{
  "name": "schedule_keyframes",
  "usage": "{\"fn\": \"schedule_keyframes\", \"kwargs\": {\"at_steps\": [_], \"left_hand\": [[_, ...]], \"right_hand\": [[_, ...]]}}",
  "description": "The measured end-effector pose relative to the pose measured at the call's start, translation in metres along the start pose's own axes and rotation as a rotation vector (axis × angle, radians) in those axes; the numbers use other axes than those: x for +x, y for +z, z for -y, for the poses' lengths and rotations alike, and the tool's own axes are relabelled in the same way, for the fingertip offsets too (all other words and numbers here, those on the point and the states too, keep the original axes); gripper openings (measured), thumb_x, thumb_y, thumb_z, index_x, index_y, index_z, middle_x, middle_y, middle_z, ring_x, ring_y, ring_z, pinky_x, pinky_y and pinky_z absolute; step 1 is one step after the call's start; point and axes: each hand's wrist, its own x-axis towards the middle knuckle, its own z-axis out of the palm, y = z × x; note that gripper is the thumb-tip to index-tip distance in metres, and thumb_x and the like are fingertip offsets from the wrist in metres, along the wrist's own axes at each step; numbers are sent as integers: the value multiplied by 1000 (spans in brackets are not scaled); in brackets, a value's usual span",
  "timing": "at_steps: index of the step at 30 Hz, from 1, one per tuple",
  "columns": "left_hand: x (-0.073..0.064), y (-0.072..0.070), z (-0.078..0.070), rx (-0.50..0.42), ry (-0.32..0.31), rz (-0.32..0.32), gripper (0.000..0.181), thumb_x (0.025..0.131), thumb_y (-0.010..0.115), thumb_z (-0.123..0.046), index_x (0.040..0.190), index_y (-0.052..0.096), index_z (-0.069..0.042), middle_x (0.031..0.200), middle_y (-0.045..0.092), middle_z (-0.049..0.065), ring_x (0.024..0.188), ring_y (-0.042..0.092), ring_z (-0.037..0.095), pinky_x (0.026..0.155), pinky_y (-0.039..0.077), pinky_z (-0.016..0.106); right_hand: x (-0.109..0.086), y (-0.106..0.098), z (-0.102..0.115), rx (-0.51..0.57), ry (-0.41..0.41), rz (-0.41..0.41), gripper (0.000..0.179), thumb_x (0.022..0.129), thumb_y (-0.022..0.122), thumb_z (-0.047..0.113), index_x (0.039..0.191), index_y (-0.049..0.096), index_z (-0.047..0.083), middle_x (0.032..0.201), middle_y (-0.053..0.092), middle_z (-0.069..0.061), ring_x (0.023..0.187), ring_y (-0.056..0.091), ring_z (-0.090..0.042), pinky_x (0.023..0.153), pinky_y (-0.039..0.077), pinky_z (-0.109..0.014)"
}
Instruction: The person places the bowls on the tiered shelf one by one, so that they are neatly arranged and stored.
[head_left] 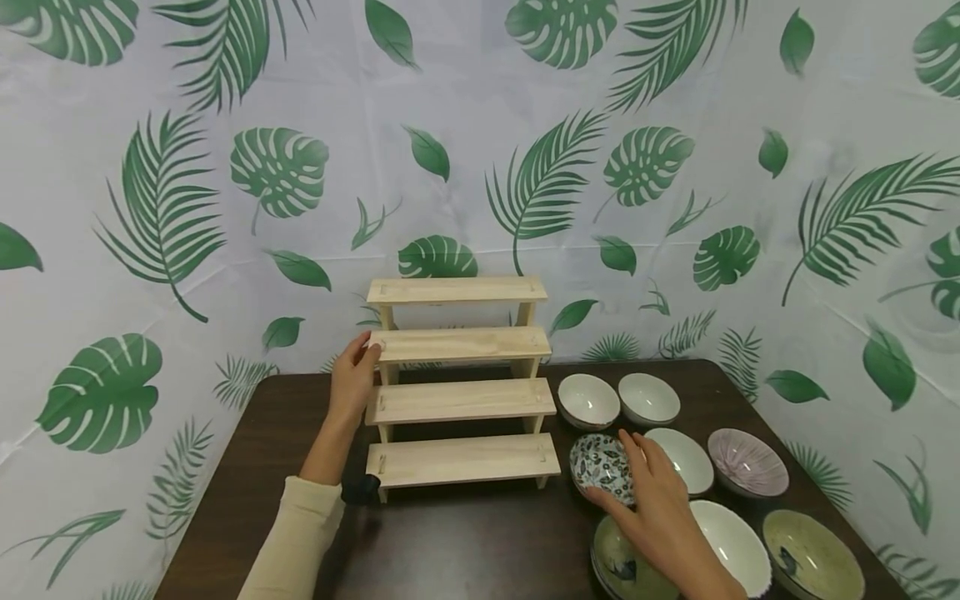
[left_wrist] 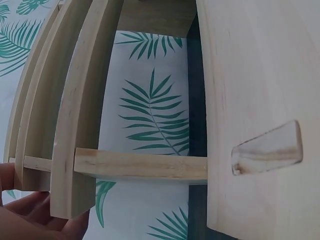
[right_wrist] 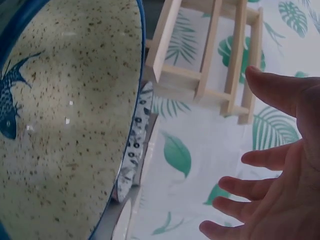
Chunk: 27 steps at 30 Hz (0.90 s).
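A pale wooden tiered display stand with several steps stands at the back of the dark table. My left hand grips the left end of its second step from the top; in the left wrist view, fingers curl around the step ends. My right hand hovers over a small bowl with a black-and-white floral pattern, thumb and fingers spread around it. In the right wrist view the right hand holds nothing, and a speckled, blue-rimmed fish bowl fills the left side.
Two white bowls, a left one and a right one, sit behind the floral bowl. Rightward are a white dish, a pinkish ribbed bowl, a larger white bowl and a green bowl. A leaf-print cloth hangs behind.
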Motion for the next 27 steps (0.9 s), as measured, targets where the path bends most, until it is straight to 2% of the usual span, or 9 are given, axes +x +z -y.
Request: {"fn": "schedule_keyframes", "kwargs": {"at_steps": [5,12,17,27], "left_hand": [[0,0,1,-3,20,1,57,110,48,-29,161,35,-9,150,51,22,133,52,35,111,45,55],[1,0,4,-5,36,2,57,110,47,-31,161,34,-8,150,52,21,133,52,33,112,44,56],[1,1,5,-11,47,-3,56,110,48,-30,161,36,-8,149,53,21,133,53,32,111,44,55],[0,-1,5,-33,34,1,57,110,49,-31,161,36,-10,151,51,21,132,53,35,111,44,54]], "right_hand": [[-3,-5,-10,-21,-7,-33,89,86,84,34,153,40,-5,144,46,-33,131,45,-52,96,39,-74],[-7,-9,-21,-55,71,7,90,88,82,37,154,38,-6,145,44,-35,131,42,-53,90,38,-78],[-11,-12,-29,-79,92,8,90,88,82,38,152,38,-9,143,44,-37,130,44,-55,94,39,-76],[-19,-23,-45,-89,191,78,95,93,74,48,154,32,-12,147,37,-39,133,37,-58,99,34,-79]]}}
